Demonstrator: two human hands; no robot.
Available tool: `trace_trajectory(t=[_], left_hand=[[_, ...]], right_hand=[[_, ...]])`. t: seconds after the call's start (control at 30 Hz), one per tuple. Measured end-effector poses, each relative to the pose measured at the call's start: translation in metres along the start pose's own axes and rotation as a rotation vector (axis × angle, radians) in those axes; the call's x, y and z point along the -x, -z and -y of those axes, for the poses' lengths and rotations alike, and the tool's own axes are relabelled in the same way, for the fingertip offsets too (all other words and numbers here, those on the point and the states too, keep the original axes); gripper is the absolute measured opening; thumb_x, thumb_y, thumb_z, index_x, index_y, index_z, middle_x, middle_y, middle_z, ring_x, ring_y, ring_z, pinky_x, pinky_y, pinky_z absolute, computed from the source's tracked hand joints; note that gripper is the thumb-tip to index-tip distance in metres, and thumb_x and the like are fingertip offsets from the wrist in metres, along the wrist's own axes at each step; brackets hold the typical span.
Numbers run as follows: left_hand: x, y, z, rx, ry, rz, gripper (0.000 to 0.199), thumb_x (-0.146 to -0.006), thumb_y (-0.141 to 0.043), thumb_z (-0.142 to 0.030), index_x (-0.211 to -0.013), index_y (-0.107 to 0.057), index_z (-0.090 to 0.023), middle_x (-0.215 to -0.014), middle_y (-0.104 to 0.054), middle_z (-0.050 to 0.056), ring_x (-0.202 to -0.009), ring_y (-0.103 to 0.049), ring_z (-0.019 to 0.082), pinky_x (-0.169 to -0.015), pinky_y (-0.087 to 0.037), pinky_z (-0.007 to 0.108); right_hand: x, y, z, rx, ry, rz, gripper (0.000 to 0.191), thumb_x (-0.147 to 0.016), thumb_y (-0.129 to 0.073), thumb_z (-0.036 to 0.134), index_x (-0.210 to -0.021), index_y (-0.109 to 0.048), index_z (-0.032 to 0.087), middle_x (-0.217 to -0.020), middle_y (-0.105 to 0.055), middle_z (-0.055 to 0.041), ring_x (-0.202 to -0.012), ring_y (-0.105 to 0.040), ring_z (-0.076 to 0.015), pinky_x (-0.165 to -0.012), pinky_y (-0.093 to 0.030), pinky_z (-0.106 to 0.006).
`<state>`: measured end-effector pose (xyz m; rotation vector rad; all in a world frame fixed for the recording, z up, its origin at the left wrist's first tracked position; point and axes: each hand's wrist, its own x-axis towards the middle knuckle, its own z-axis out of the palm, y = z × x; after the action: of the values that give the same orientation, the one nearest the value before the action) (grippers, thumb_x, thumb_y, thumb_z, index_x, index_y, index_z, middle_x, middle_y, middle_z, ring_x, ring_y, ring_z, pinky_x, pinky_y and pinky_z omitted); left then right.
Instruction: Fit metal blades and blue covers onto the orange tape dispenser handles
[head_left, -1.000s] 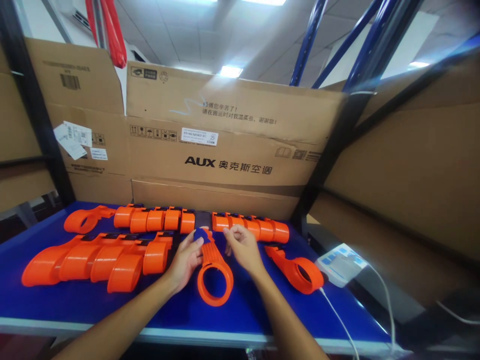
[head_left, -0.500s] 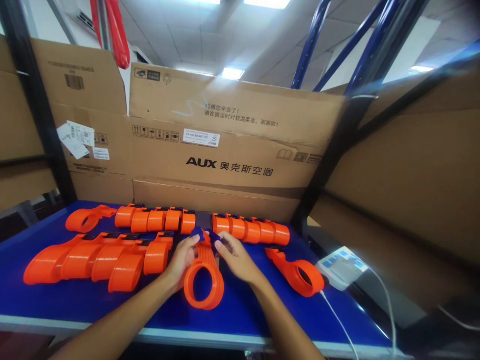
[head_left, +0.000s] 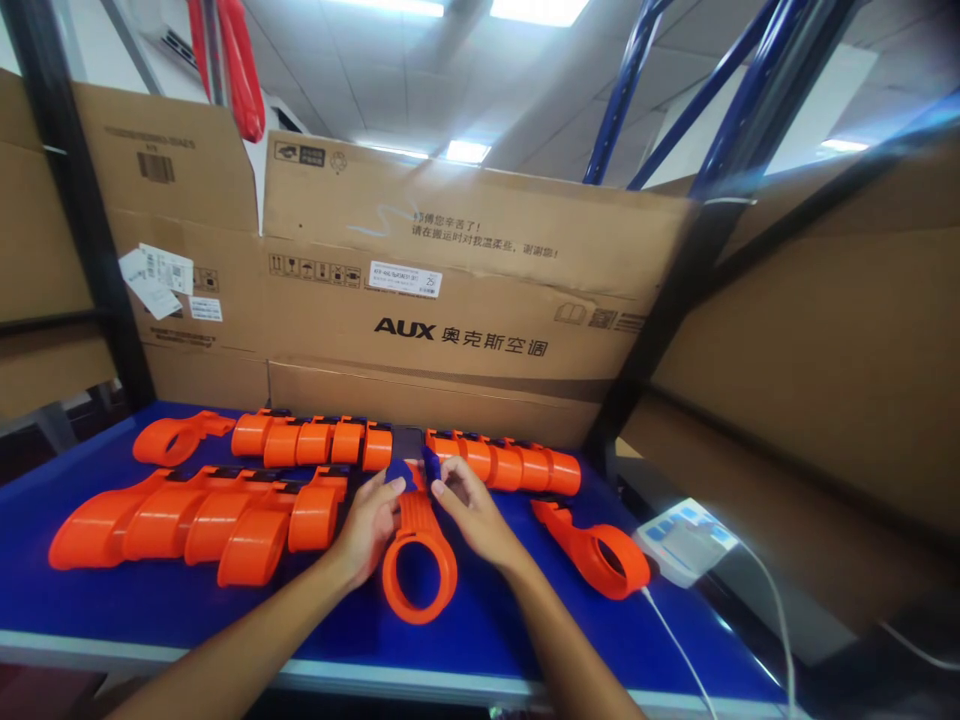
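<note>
My left hand (head_left: 373,520) is closed around the narrow end of an orange plastic ring holder (head_left: 420,515), whose round ring hangs toward me over the table. A dark blue piece (head_left: 400,473) sits at its top, by my left thumb. My right hand (head_left: 471,510) pinches a small dark blue piece (head_left: 432,466) between thumb and fingers, close beside the holder's top end. Whether the two blue pieces are joined I cannot tell. Behind my hands stands a dark block (head_left: 409,443), partly covered by them.
Rows of orange ring holders lie at the left front (head_left: 255,545), left back (head_left: 315,442) and right back (head_left: 502,465). Single holders lie far left (head_left: 166,438) and right (head_left: 611,560). A white device (head_left: 686,540) with cables stands right. Cardboard (head_left: 465,290) walls the blue table (head_left: 315,640).
The orange ring has shifted slightly right. The blue piece in my right hand has turned more upright, and more of the dark block behind shows. The other holders stay in place.
</note>
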<state>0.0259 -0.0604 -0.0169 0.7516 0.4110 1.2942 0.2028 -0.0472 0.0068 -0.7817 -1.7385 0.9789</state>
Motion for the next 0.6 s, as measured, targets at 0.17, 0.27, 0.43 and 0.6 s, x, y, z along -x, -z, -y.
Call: trace_trajectory(t=[0.17, 0.27, 0.43, 0.6], left_hand=[[0.000, 0.001, 0.002, -0.131, -0.178, -0.089, 0.043, -0.071, -0.082, -0.027, -0.111, -0.067, -0.024, -0.120, -0.069, 0.007, -0.113, -0.065, 0.025, -0.091, -0.053, 0.033], [0.000, 0.001, 0.002, -0.175, -0.197, -0.118, 0.044, -0.071, -0.083, -0.027, -0.111, -0.065, -0.025, -0.120, -0.068, 0.005, -0.113, -0.063, 0.024, -0.091, -0.052, 0.032], [0.001, -0.005, -0.001, -0.166, -0.230, -0.118, 0.046, -0.070, -0.085, -0.027, -0.111, -0.064, -0.026, -0.118, -0.067, 0.004, -0.112, -0.062, 0.022, -0.096, -0.050, 0.033], [0.001, -0.006, -0.002, -0.155, -0.259, -0.106, 0.046, -0.069, -0.085, -0.024, -0.109, -0.063, -0.026, -0.119, -0.065, 0.003, -0.110, -0.062, 0.021, -0.096, -0.049, 0.032]], right_hand=[[0.000, 0.007, 0.000, 0.119, 0.055, -0.101, 0.031, -0.090, -0.066, 0.047, -0.110, -0.062, 0.024, -0.108, -0.068, -0.0064, -0.098, -0.066, -0.0236, -0.090, -0.053, -0.038], [0.001, 0.012, 0.002, 0.201, 0.115, -0.106, 0.029, -0.089, -0.068, 0.042, -0.112, -0.068, 0.024, -0.115, -0.070, -0.0077, -0.112, -0.064, -0.0274, -0.101, -0.048, -0.042], [0.001, 0.013, 0.004, 0.248, 0.139, -0.117, 0.031, -0.087, -0.071, 0.041, -0.112, -0.069, 0.024, -0.115, -0.071, -0.0080, -0.111, -0.064, -0.0275, -0.100, -0.048, -0.043], [0.001, 0.011, 0.000, 0.213, 0.085, -0.103, 0.032, -0.087, -0.070, 0.045, -0.109, -0.066, 0.023, -0.109, -0.069, -0.0076, -0.106, -0.065, -0.0257, -0.096, -0.051, -0.039]])
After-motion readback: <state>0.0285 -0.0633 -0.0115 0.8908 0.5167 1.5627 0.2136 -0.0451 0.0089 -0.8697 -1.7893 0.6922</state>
